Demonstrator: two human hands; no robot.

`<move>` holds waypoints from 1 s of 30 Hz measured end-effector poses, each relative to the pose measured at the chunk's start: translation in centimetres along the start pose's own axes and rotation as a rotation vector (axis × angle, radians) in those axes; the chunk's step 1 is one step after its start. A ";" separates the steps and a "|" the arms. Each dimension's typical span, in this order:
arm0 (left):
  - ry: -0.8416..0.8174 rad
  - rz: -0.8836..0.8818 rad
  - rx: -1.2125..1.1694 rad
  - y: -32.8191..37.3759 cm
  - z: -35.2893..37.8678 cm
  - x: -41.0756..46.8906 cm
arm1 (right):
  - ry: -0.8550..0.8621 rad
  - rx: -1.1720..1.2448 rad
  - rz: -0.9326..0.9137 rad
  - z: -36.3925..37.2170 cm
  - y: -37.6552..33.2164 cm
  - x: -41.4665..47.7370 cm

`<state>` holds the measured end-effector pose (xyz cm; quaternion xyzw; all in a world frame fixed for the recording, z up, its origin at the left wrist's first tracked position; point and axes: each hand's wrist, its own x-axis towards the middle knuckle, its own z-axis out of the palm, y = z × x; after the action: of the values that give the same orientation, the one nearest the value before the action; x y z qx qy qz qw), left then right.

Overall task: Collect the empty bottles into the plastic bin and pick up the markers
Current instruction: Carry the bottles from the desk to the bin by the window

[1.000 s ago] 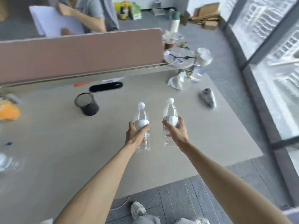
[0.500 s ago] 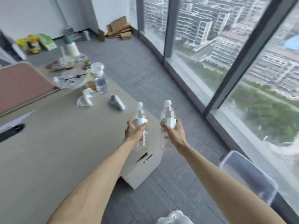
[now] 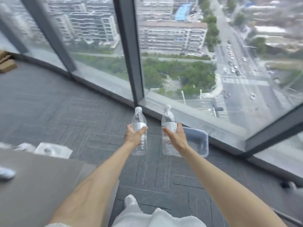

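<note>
Swinging right since 0.5 s ago, my view has left most of the desk (image 3: 41, 177) behind; only 1 corner of it shows now at lower left, where before it filled the left half. What was a bin at the far lower right now sits near the middle, right behind my right hand (image 3: 176, 136). I count 2 hands and 2 clear bottles with white caps, 1 in each hand, as before. My left hand (image 3: 135, 135) wraps the left bottle (image 3: 139, 118) at its label, thumb on the right side and fingers curled round the back. My right hand grips the right bottle (image 3: 168, 118) the same way at its label. Both bottles stand upright, side by side and apart, held out in front of me above the grey carpet (image 3: 65, 112). They look empty. The 1 plastic bin (image 3: 204, 140) is pale and translucent, on the carpet just beside the foot of the window (image 3: 180, 63); my right hand and its bottle hide its near left part, and I cannot tell whether that bottle is over the bin or short of it. 1 crumpled white paper (image 3: 54, 150) lies on the floor past the desk edge, some cardboard (image 3: 7, 66) sits at far left, and 1 white shoe (image 3: 130, 199) of mine shows below.
</note>
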<state>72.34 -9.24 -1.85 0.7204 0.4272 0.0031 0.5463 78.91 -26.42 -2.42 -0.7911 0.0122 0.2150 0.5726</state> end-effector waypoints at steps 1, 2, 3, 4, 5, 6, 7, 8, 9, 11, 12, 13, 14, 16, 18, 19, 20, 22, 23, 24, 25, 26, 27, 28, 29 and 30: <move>-0.036 0.011 0.021 0.7 1.7 0.5 | 0.033 0.014 0.027 -1.7 0.7 0.5; -0.075 0.022 0.038 1.5 3.4 0.8 | 0.064 0.029 0.056 -3.4 1.3 0.9; -0.113 0.031 0.054 2.2 5.0 1.1 | 0.097 0.045 0.084 -5.0 1.9 1.4; -0.147 0.043 0.071 2.9 6.6 1.4 | 0.133 0.061 0.109 -6.4 2.6 1.8; -0.177 0.052 0.089 3.5 8.2 1.7 | 0.170 0.078 0.130 -7.8 3.1 2.3; -0.202 0.057 0.108 3.9 9.6 2.2 | 0.199 0.091 0.149 -9.0 3.6 2.8; -0.224 0.059 0.129 4.4 11.1 2.6 | 0.220 0.101 0.171 -10.2 3.9 3.2; -0.247 0.061 0.150 4.8 12.5 3.1 | 0.238 0.110 0.195 -11.3 4.3 3.8; -0.267 0.066 0.170 5.5 13.8 3.6 | 0.255 0.114 0.221 -12.2 4.7 4.5; -0.290 0.083 0.190 6.6 16.3 4.9 | 0.288 0.127 0.264 -14.0 5.4 5.8; -0.299 0.091 0.196 7.2 17.4 5.7 | 0.298 0.131 0.283 -14.8 5.7 6.5; -0.310 0.092 0.208 7.7 18.6 6.4 | 0.308 0.128 0.307 -15.6 6.4 7.5; -0.325 0.092 0.219 8.2 19.7 7.3 | 0.315 0.125 0.330 -16.4 6.7 8.3; -0.346 0.071 0.234 9.0 21.8 9.1 | 0.309 0.136 0.371 -17.7 7.2 10.1; -0.361 0.046 0.231 9.9 23.5 10.6 | 0.302 0.174 0.394 -18.8 7.4 11.7; -0.361 0.037 0.236 10.3 24.2 11.3 | 0.284 0.205 0.415 -19.3 7.6 12.7; -0.352 0.023 0.241 10.6 24.9 11.9 | 0.257 0.236 0.449 -19.8 7.7 13.5; -0.356 0.004 0.266 11.1 26.3 12.8 | 0.202 0.275 0.499 -20.5 8.2 15.1; -0.361 -0.003 0.273 11.3 27.1 13.0 | 0.194 0.285 0.518 -20.8 8.8 16.1; -0.357 -0.007 0.284 11.4 27.9 13.3 | 0.186 0.292 0.536 -21.2 9.2 17.0; -0.348 -0.020 0.295 11.5 28.7 13.7 | 0.170 0.293 0.559 -21.6 9.8 18.2; -0.340 -0.040 0.295 11.4 29.6 14.4 | 0.145 0.278 0.584 -21.9 10.4 19.5; -0.334 -0.057 0.294 11.2 30.6 15.0 | 0.113 0.263 0.609 -22.2 11.0 20.6; -0.333 -0.064 0.300 10.8 31.5 15.8 | 0.092 0.255 0.630 -22.5 11.7 21.9; -0.334 -0.058 0.315 10.5 32.5 16.8 | 0.074 0.244 0.638 -22.8 12.4 23.2; -0.330 -0.057 0.325 10.1 33.5 17.9 | 0.051 0.222 0.640 -23.2 13.0 24.6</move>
<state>105.66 -24.76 -15.68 0.7772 0.3471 -0.1991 0.4856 105.33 -46.40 -17.01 -0.6852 0.2978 0.3612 0.5580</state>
